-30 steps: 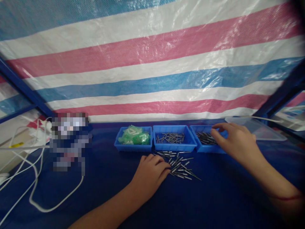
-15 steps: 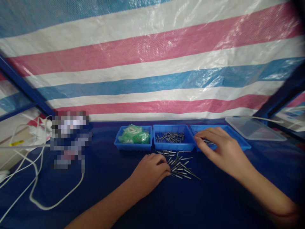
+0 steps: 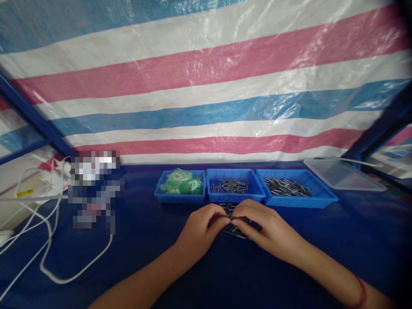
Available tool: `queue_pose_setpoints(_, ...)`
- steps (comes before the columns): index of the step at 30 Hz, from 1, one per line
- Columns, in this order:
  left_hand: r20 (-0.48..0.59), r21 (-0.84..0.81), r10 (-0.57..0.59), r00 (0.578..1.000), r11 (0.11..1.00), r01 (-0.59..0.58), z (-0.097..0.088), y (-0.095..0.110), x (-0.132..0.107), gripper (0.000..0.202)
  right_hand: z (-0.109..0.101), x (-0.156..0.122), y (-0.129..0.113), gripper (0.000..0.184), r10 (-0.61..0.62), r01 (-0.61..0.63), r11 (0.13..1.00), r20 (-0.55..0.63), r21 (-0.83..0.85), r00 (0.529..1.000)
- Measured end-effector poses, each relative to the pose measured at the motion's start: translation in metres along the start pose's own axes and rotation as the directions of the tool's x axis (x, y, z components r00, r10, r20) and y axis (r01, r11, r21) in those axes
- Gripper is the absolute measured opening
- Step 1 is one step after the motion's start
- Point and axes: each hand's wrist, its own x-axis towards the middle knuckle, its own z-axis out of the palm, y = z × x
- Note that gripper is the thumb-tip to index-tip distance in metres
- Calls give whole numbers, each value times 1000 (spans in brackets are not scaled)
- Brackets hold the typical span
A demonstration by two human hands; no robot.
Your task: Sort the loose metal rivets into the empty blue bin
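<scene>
My left hand (image 3: 201,225) and my right hand (image 3: 268,223) meet fingertip to fingertip above a loose pile of blind rivets (image 3: 237,233) on the blue table. Each has thumb and fingers pinched together. Something tiny and dark shows where the tips meet, too small to make out. Part of the pile is hidden behind the fingers. Just beyond the hands, the middle blue bin (image 3: 234,198) holds a thin layer of rivets. More rivets fill the left part of the right blue bin (image 3: 301,201).
The left blue bin (image 3: 180,198) contains green and clear plastic packets (image 3: 185,182). A translucent lid (image 3: 346,175) lies at the back right. White cables (image 3: 48,240) loop across the left side, near a blurred-out patch. A striped plastic sheet (image 3: 206,81) hangs behind the table.
My right hand has come from the right bin, leftward and nearer, to meet my left hand over the pile. My left hand's fingertips have risen slightly off the rivets.
</scene>
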Motion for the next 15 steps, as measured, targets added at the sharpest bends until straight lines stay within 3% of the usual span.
queue_pose_setpoints(5, -8, -109, -53, 999, 993, 52, 4, 3, 0, 16, 1, 1, -3, 14, 64, -53, 991, -88, 125, 994)
queue_pose_setpoints(15, 15, 28, 18, 1000, 999, -19, 4, 3, -1, 21, 3, -2, -1, 14, 188, -166, 977, -177, 134, 966)
